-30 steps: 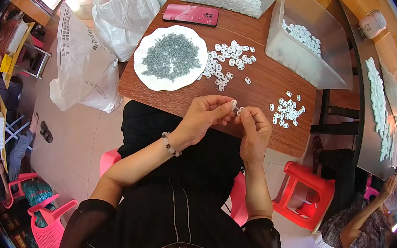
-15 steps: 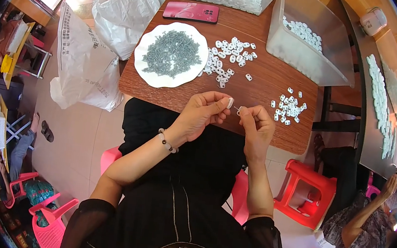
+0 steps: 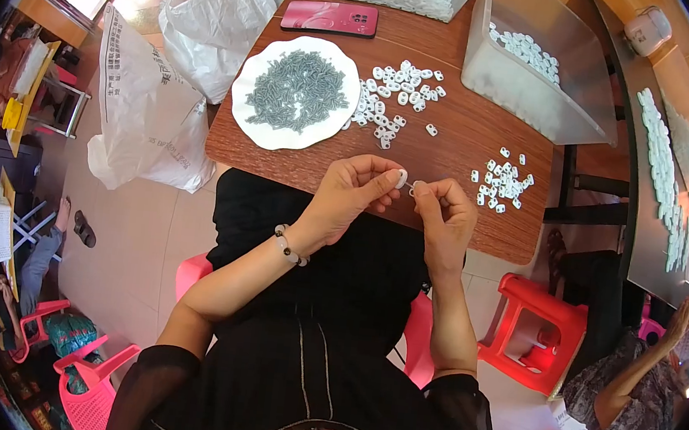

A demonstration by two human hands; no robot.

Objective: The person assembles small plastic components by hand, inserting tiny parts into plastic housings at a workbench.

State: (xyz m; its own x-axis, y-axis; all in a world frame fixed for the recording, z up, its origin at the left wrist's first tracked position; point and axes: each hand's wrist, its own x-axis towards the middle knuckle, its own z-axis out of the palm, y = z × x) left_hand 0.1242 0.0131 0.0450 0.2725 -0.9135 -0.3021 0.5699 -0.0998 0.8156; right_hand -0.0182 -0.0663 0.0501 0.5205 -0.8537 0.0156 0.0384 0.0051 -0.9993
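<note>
My left hand is closed, pinching a small white plastic piece between thumb and forefinger at the table's near edge. Close beside it, my right hand pinches another small white piece, mostly covered by the fingertips. A thin pin-like bit shows between the two. Beyond the left hand stands a wavy-rimmed white plate heaped with grey screws. Loose white two-hole pieces lie right of the plate. A second small heap of white pieces lies to the right of my right hand.
A pink phone lies behind the plate. Clear plastic bins with white pieces stand at the back of the brown table. White sacks slump at left; a red stool stands at right, near another person's arm.
Both hands keep nearly the same pose and place, the pinched pieces still close together. The view has shifted very slightly.
</note>
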